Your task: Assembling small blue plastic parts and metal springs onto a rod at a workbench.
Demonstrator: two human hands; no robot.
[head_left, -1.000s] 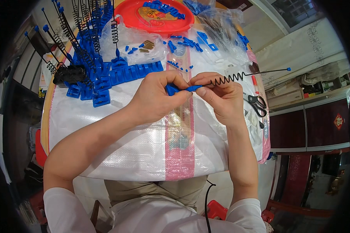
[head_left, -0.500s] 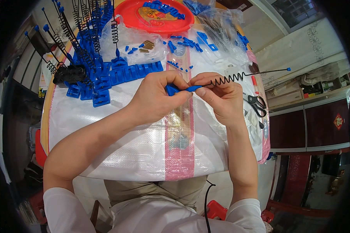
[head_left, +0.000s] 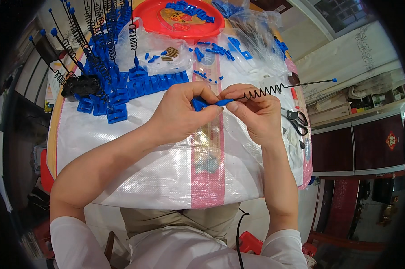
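Over the middle of the table, my left hand [head_left: 175, 110] is closed on a blue plastic base [head_left: 197, 105], gripped between thumb and fingers. My right hand [head_left: 258, 117] pinches a blue tapered sleeve [head_left: 222, 102] that meets the base; the fingers hide part of the joint. From the sleeve a black coiled wire [head_left: 264, 91] runs out to the right, straightens and ends in a small blue tip [head_left: 334, 80]. Both hands almost touch at the fingertips. Blue bases in a joined row [head_left: 159, 82] lie beyond my left hand.
Finished-looking coiled wires on blue bases [head_left: 104, 74] crowd the back left. Brass pins [head_left: 170, 54] and small blue parts [head_left: 218, 50] lie further back, before a red tray [head_left: 142, 18]. Black-handled scissors [head_left: 297, 121] rest at right. Woven white sheeting [head_left: 157, 175] covers the table.
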